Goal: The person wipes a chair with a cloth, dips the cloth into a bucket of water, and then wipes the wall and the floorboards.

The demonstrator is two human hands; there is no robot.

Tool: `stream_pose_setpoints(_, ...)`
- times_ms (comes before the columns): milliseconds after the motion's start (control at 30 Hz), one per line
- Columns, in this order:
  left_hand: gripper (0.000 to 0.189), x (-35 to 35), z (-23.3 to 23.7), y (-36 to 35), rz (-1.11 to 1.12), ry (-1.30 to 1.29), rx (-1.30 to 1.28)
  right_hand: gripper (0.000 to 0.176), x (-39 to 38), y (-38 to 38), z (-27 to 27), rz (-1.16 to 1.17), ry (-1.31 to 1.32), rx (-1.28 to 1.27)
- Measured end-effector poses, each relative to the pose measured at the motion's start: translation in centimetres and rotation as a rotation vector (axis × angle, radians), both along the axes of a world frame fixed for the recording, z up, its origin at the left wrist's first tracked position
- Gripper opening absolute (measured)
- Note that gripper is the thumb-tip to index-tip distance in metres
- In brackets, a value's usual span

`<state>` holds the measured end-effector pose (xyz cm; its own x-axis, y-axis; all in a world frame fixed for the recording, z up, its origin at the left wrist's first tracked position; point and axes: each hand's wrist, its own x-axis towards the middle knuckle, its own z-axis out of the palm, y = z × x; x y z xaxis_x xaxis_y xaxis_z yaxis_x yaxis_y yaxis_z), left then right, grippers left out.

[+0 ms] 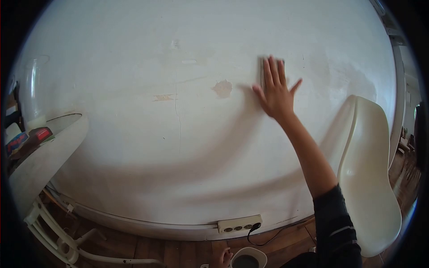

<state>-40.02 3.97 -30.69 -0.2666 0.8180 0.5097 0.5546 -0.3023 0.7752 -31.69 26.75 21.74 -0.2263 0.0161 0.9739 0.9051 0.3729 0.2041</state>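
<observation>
My right hand (278,94) lies flat with its fingers spread over a thin dark-edged sheet or pad (262,71), which is against the white wall (214,134). Left of it, the wall has a peeled patch (222,89), a smaller chipped spot (164,97) and a fine vertical crack. Low at the bottom edge, my left hand (225,258) shows only in part, with curled fingers beside a white container (249,258) that has something grey inside. It appears to touch the container's rim; its exact grip is hidden.
A white chair shell (371,178) stands at the right. A power strip (240,224) with a black plug runs along the wall's foot. At the left are a white table edge (67,138), a clear cylinder (35,91), packets (33,140) and a pale metal frame (58,236).
</observation>
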Motion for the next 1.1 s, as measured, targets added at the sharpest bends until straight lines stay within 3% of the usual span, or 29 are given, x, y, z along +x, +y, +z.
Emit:
stream_pose_setpoints(133, 0.03, -0.2, -0.2, -0.1, 0.032, 0.023, -0.008, 0.076, -1.2, -0.1, -0.2, 0.0, 0.065, 0.04)
stream_pose_setpoints(300, 0.029, -0.2, 0.1, -0.2, -0.007, -0.01, -0.032, 0.079, -1.5, -2.1, -10.9, 0.117, -0.287, -0.056)
stream_pose_setpoints(433, 0.029, -0.4, -0.9, 0.1, -0.016, -0.025, -0.004, 0.076, -2.6, -1.7, -4.0, -0.051, -0.182, 0.058)
stream_pose_setpoints(533, 0.03, -0.4, 0.2, -0.3, 0.031, 0.043, -0.015, 0.073, -4.5, -1.9, 0.8, 0.002, -0.058, 0.114)
stream_pose_setpoints(633, 0.031, -0.3, -0.3, 0.0, -0.003, -0.035, -0.026, 0.074, -4.7, -2.2, -1.3, 0.063, -0.033, 0.064)
stream_pose_setpoints(733, 0.031, -0.1, 0.8, -0.3, -0.015, -0.048, -0.023, 0.075, -4.4, -2.8, -7.2, 0.174, -0.201, -0.003)
stream_pose_setpoints(800, 0.031, -0.1, 0.7, -0.5, -0.016, -0.042, -0.005, 0.075, -3.9, -3.0, -8.2, 0.139, -0.241, -0.013)
stream_pose_setpoints(1000, 0.032, -0.2, -0.5, 0.2, -0.037, -0.048, 0.043, 0.076, -8.0, -4.9, -1.9, 0.116, -0.293, 0.117)
stream_pose_setpoints(1100, 0.032, -0.2, -0.9, 0.2, -0.003, -0.034, 0.009, 0.075, -8.0, -4.4, -1.4, 0.167, -0.341, 0.129)
